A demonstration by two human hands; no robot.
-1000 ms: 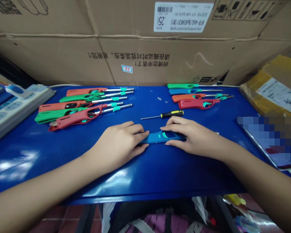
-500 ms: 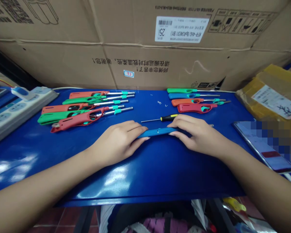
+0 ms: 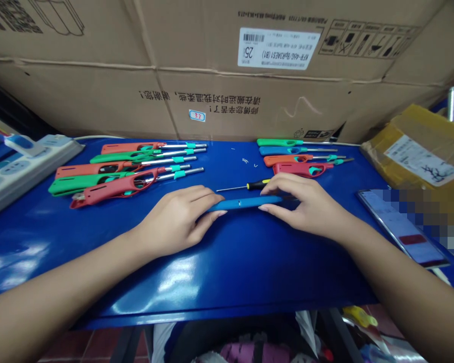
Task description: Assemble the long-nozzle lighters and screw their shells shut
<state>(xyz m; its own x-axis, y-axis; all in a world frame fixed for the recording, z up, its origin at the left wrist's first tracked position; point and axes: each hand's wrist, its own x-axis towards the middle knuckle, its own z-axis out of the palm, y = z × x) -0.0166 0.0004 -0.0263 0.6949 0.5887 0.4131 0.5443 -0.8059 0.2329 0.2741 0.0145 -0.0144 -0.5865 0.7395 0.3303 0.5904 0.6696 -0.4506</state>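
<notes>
"What is the setting?"

"A glossy blue table (image 3: 249, 282) above red floor tiles (image 3: 75, 345), with a cardboard carton (image 3: 109, 96), its print upside down, along the far edge."

"And the containers?"

"The carton and a taped yellow parcel (image 3: 391, 132) at right; their contents are hidden."

"The grip?"

"The left hand (image 3: 181, 217) and right hand (image 3: 306, 204) grasp opposite ends of 1 blue lighter (image 3: 249, 202), edge-on between them, just this side of a screwdriver (image 3: 254, 186)."

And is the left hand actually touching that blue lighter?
Touching: the head view shows the left hand closed on one end of the blue lighter, covering that end.
</notes>
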